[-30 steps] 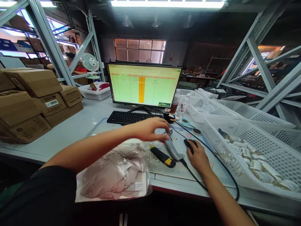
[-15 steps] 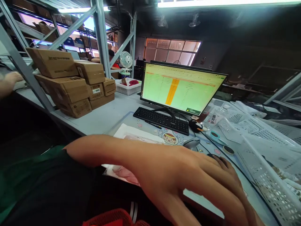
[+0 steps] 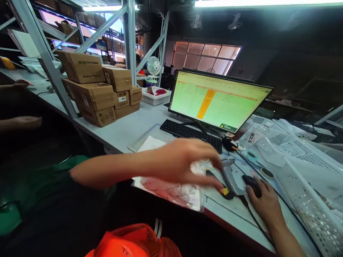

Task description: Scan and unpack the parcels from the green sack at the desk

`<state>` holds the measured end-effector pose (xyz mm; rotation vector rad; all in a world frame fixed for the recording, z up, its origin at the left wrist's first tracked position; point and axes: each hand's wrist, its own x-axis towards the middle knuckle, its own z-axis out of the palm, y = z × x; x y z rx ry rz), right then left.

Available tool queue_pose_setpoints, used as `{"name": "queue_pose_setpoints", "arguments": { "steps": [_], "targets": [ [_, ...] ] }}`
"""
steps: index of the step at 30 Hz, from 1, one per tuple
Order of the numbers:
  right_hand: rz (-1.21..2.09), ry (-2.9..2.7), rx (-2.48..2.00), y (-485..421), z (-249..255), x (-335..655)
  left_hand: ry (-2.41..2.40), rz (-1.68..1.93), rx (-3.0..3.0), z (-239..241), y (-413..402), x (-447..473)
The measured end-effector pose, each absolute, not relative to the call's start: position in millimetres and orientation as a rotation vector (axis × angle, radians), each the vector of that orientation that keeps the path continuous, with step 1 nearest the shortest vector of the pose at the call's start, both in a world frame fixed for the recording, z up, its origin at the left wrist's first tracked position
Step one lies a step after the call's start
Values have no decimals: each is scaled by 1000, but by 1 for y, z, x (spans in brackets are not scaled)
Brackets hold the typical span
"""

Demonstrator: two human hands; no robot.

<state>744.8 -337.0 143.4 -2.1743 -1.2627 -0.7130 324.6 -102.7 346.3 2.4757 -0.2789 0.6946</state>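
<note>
My left hand [image 3: 190, 160] stretches across the desk from the left, slightly blurred, thumb and fingers apart with nothing between them. Its fingertips are close to a grey barcode scanner [image 3: 232, 178] and a black tool with a yellow part [image 3: 226, 192], whose kind is partly hidden. Below the wrist lies a clear bag with pink contents [image 3: 168, 191] on a white sheet. My right hand [image 3: 265, 201] rests over a black computer mouse [image 3: 252, 185] on the desk mat, fingers curved around it.
Behind the keyboard [image 3: 190, 134] stands a monitor [image 3: 214, 101] showing a spreadsheet. White perforated baskets [image 3: 308, 207] crowd the right side. Cardboard boxes [image 3: 91, 96] are stacked at the left by a metal rack post [image 3: 50, 67]. An orange basket [image 3: 142, 230] sits below the desk edge. Another person's hands [image 3: 26, 122] show at far left.
My left hand has drawn back left from over the right side, uncovering the scanner, the mouse and my right hand. The view has shifted left; another person's hands have moved.
</note>
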Motion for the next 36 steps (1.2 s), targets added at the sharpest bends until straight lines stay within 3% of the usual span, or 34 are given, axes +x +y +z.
{"name": "queue_pose_setpoints", "arguments": {
  "steps": [4, 7, 9, 12, 20, 30, 36],
  "targets": [
    [-791, -1059, -2136, -340, 187, 687, 783, 641, 2543, 231, -59, 297],
    [-666, -866, -2146, -330, 205, 621, 965, 487, 2545, 158, -59, 267],
    [-380, -945, -2193, -315, 200, 578, 961, 518, 2552, 132, -73, 251],
    [3, -1129, -2203, -286, 176, 527, 966, 595, 2538, 115, -94, 241],
    [216, -1072, -1922, -261, 143, 472, 1140, 907, 2262, 97, -78, 217],
    [-81, -1064, -1789, -262, 120, 439, 1003, 1066, 1599, 66, -41, 202],
    [96, -837, -1781, -276, 124, 426, 794, 930, 1084, 23, -81, 185]
  ]
}}
